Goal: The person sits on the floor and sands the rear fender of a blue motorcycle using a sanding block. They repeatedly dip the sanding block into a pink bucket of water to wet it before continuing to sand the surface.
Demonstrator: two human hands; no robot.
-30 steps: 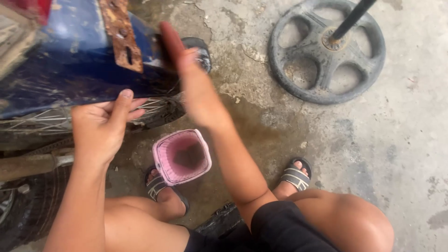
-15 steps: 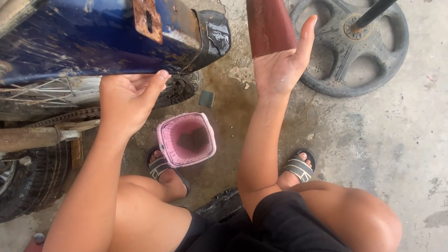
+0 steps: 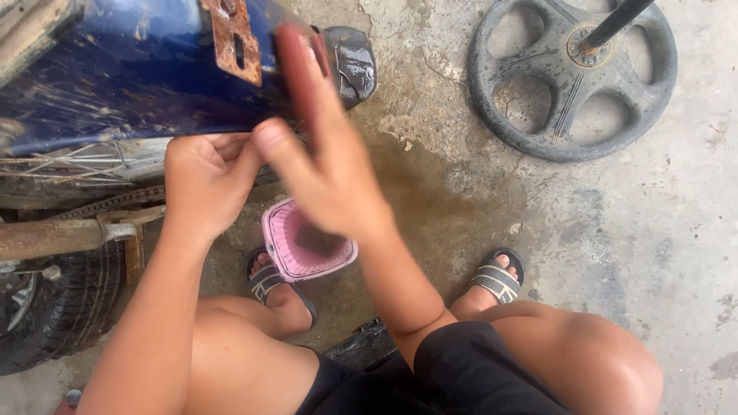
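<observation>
Blue motorcycle fender (image 3: 146, 77), scratched, upper left, carrying a rusty bracket (image 3: 233, 38). Right hand (image 3: 330, 173) blurred, fingers spread flat against it; left hand (image 3: 206, 180) curled under its edge. Pink ribbed container (image 3: 280, 257) below. Black wheel-shaped base (image 3: 573, 77) on stained concrete floor (image 3: 630, 246).

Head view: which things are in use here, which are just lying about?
In use:
left hand at the blue fender
right hand, blurred, raised over the fender
pink tub below the hands

Lying about:
grey wheel-shaped base
tyre
rusty bracket
</observation>
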